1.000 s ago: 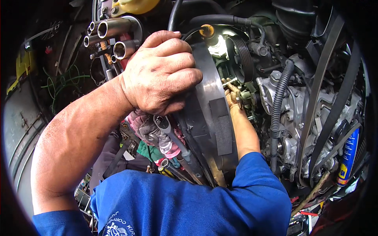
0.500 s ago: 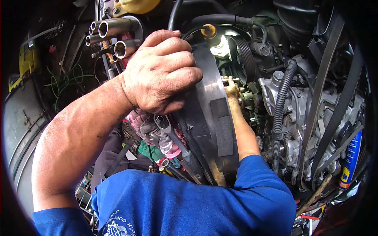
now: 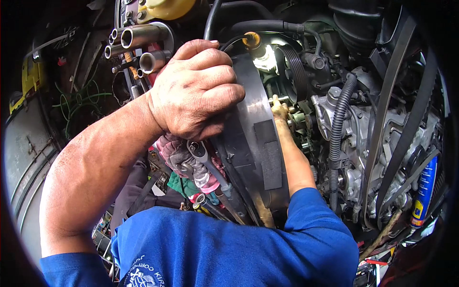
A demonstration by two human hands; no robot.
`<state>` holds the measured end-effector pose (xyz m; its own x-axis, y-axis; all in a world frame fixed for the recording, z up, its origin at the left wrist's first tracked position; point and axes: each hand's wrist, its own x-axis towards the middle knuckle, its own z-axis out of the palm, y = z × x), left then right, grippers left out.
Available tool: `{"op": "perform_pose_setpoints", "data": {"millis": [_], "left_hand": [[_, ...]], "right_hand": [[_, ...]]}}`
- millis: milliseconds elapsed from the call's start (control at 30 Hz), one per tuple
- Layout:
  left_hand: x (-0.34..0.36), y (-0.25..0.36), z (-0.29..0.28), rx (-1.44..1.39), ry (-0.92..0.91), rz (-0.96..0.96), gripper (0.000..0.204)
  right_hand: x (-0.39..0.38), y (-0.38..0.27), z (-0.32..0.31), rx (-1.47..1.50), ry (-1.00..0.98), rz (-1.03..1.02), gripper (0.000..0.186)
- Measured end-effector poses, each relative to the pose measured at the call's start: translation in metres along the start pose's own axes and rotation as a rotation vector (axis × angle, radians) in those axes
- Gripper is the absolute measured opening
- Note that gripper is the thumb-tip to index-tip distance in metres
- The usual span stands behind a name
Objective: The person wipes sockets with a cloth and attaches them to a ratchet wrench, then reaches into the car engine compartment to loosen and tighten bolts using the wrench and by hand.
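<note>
My left hand (image 3: 198,91) is a closed fist at the upper rim of a curved black plastic shroud (image 3: 246,131). Its fingers curl away from view, so what they wrap round is hidden. A black rod (image 3: 212,21) runs down behind this fist. On the far side of the shroud, my right arm reaches deep into the engine bay. There my right hand (image 3: 280,111), small and partly shadowed, closes at a short silver rod-shaped piece (image 3: 275,100) below a ribbed pulley (image 3: 297,71). A lit work lamp (image 3: 262,53) with an orange end shines just above that hand.
Several chrome sockets (image 3: 143,36) stand left of my fist. A ratchet (image 3: 197,150) lies by a pink-grey glove (image 3: 174,155). To the right are a corrugated hose (image 3: 340,138), hanging black belts (image 3: 389,115), the silver engine (image 3: 356,129) and a blue spray can (image 3: 424,191).
The whole view has shifted slightly. My left fist stays at the shroud rim, and my right hand remains in nearly the same spot below the pulley.
</note>
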<state>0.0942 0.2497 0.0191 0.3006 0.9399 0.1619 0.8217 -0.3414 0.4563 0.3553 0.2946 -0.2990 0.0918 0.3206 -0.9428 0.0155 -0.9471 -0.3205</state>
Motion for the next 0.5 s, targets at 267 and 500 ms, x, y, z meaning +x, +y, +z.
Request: {"op": "perform_pose_setpoints", "data": {"millis": [267, 500], "left_hand": [[0.001, 0.001, 0.0, -0.003, 0.001, -0.007, 0.06], [-0.007, 0.0, 0.0, 0.0, -0.021, -0.018, 0.058]], "right_hand": [[0.02, 0.024, -0.007, 0.385, -0.325, 0.028, 0.008], [-0.016, 0.004, 0.017, 0.113, -0.04, 0.025, 0.023]]}}
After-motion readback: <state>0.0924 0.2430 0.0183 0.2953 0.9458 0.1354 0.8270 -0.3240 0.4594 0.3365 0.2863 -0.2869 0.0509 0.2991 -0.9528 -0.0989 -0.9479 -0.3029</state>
